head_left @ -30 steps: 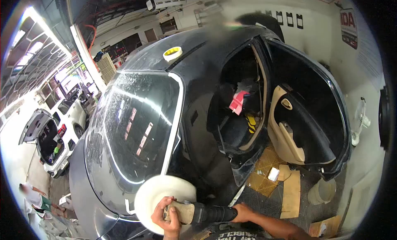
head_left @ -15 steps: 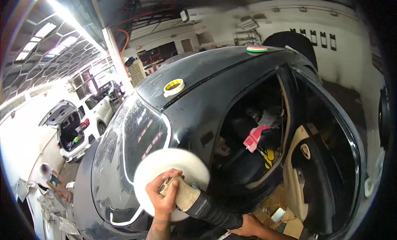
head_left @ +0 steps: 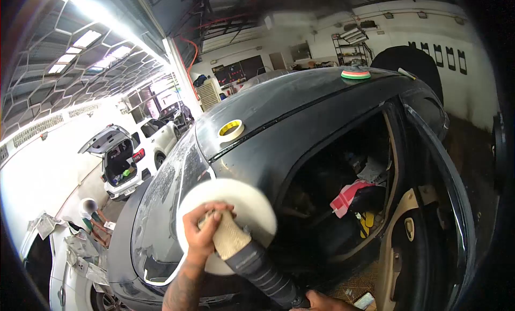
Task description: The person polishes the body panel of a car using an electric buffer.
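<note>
My left hand [head_left: 201, 230] is wrapped round the front of a polisher [head_left: 263, 268], whose head is covered in tan tape and whose body is black. A broad white round pad [head_left: 252, 195] sits under the polisher's head, against or just over the rear side panel of a dark car [head_left: 257, 166]; contact is hidden. At the bottom edge, my right hand [head_left: 324, 301] grips the rear end of the polisher, partly cut off by the frame. On the car's roof lie a roll of masking tape [head_left: 240, 135] and a red, white and green disc [head_left: 355, 75].
An open car door [head_left: 429, 241] stands at the right. Through the opening a pink cloth [head_left: 347, 198] and yellow-black items [head_left: 365, 223] show. White tape lines edge the rear window. At left are a white car [head_left: 123, 161] with raised tailgate and another person [head_left: 92, 220].
The view has turned left, so the scene sits farther right. Both hands keep hold of the polisher, whose pad now appears slightly higher in the view.
</note>
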The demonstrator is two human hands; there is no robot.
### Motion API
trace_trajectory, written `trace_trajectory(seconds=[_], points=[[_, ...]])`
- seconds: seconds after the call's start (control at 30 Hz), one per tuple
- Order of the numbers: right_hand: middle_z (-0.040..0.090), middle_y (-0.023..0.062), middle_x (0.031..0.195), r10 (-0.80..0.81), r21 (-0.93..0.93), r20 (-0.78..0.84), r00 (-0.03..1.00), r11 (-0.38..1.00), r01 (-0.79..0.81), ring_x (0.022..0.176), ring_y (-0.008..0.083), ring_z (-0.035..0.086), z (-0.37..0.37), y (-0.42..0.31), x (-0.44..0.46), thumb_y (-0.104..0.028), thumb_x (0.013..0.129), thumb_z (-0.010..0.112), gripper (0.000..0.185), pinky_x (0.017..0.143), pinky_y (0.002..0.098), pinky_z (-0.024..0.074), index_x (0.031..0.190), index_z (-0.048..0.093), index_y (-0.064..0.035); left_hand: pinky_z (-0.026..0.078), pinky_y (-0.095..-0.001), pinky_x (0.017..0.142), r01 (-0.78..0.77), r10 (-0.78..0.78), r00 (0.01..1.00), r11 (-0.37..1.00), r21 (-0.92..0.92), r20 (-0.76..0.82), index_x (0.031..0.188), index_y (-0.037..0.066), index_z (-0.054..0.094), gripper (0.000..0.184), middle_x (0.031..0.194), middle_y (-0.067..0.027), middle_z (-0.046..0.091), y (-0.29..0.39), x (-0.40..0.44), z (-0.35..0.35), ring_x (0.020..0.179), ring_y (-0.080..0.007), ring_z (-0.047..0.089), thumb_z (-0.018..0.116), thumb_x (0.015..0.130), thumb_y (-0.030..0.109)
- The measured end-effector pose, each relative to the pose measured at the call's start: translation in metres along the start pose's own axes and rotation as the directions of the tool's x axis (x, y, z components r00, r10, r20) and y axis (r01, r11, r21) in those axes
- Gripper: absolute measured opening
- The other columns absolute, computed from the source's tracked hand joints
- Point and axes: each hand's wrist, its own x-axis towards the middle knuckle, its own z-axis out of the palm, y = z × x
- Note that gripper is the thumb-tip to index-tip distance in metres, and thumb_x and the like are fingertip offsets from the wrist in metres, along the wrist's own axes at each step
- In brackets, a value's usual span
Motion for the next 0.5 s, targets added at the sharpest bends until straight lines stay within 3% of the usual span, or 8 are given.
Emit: trace_trajectory(seconds=[0.07, 0.17, 0.2, 0.23, 0.3, 0.37, 0.5], points=[[0.062, 0.024, 0.094, -0.228, -0.062, -0.064, 0.971, 0.972, 0.225, 0.078, 0.0357, 0.062, 0.002, 0.002, 0.007, -0.028, 0.085, 0.079, 0.046, 0.068, 0.0464, 0.0486, 0.119, 0.066, -0.0001, 0.058, -0.0361, 0.081, 0.01, -0.012, 0.998, 1.0, 0.022, 0.065, 0.104, -0.009, 0.067, 0.029, 0.101, -0.0191, 0.072, 0.01, 0.032, 0.011, 0.088, -0.0244, 0.07, 0.064, 0.092, 0.016], [0.06, 0.0183, 0.09, -0.557, -0.189, -0.14, 0.819, 0.827, 0.53, 0.07, 0.029, 0.059, 0.006, -0.004, 0.022, -0.019, 0.092, 0.073, 0.033, 0.061, 0.0438, 0.0456, 0.118, 0.065, -0.0016, 0.058, -0.0354, 0.079, 0.018, -0.009, 0.993, 0.997, -0.078, 0.121, 0.103, -0.008, 0.067, 0.026, 0.1, -0.0183, 0.072, 0.009, 0.059, 0.002, 0.086, -0.0247, 0.071, 0.062, 0.092, 0.014], [0.064, 0.0108, 0.085, -0.012, 0.371, 0.114, 0.993, 0.928, -0.032, 0.07, 0.0199, 0.063, -0.021, -0.065, 0.026, -0.019, 0.094, 0.071, 0.022, 0.061, 0.0366, 0.0493, 0.106, 0.064, -0.0024, 0.059, -0.0359, 0.077, 0.016, -0.008, 0.994, 0.997, -0.07, 0.107, 0.103, -0.008, 0.067, 0.025, 0.099, -0.0185, 0.072, 0.01, 0.062, -0.005, 0.085, -0.0259, 0.071, 0.061, 0.09, 0.013], [0.064, 0.0108, 0.085, -0.017, 0.368, 0.112, 0.994, 0.93, -0.026, 0.07, 0.0199, 0.063, -0.017, -0.066, 0.028, -0.019, 0.094, 0.071, 0.022, 0.061, 0.0366, 0.0493, 0.106, 0.064, -0.0024, 0.059, -0.0361, 0.076, 0.036, -0.029, 0.996, 0.996, -0.078, 0.087, 0.103, -0.008, 0.067, 0.027, 0.098, -0.019, 0.071, 0.014, 0.063, -0.011, 0.084, -0.0262, 0.071, 0.061, 0.089, 0.013], [0.065, 0.0042, 0.079, -0.143, 0.682, 0.155, 0.978, 0.731, -0.002, 0.07, 0.0128, 0.064, -0.004, -0.059, 0.03, -0.022, 0.096, 0.069, 0.02, 0.062, 0.0315, 0.0521, 0.099, 0.061, -0.0048, 0.06, -0.0369, 0.074, 0.083, -0.077, 0.993, 0.994, -0.066, 0.089, 0.102, -0.006, 0.065, 0.029, 0.098, -0.0196, 0.07, 0.017, 0.073, -0.022, 0.083, -0.0278, 0.071, 0.062, 0.087, 0.019], [0.063, 0.0031, 0.076, -0.121, 0.682, 0.194, 0.974, 0.73, -0.045, 0.063, 0.0126, 0.062, 0.011, -0.047, 0.034, -0.024, 0.097, 0.067, 0.019, 0.059, 0.0302, 0.0522, 0.098, 0.059, -0.0062, 0.06, -0.0369, 0.074, 0.076, -0.074, 0.991, 0.997, -0.016, 0.111, 0.103, -0.006, 0.065, 0.03, 0.098, -0.0192, 0.071, 0.024, 0.084, -0.018, 0.083, -0.0274, 0.071, 0.062, 0.087, 0.02], [0.06, 0.0029, 0.073, -0.025, 0.709, 0.107, 0.994, 0.703, -0.059, 0.059, 0.0127, 0.059, 0.008, -0.062, 0.031, -0.024, 0.099, 0.063, 0.019, 0.055, 0.028, 0.0502, 0.093, 0.056, -0.0078, 0.058, -0.0356, 0.079, 0.098, -0.089, 0.957, 0.995, -0.019, 0.277, 0.105, -0.005, 0.066, 0.031, 0.101, -0.0186, 0.071, 0.013, 0.123, 0.013, 0.087, -0.0269, 0.071, 0.06, 0.089, 0.02]])
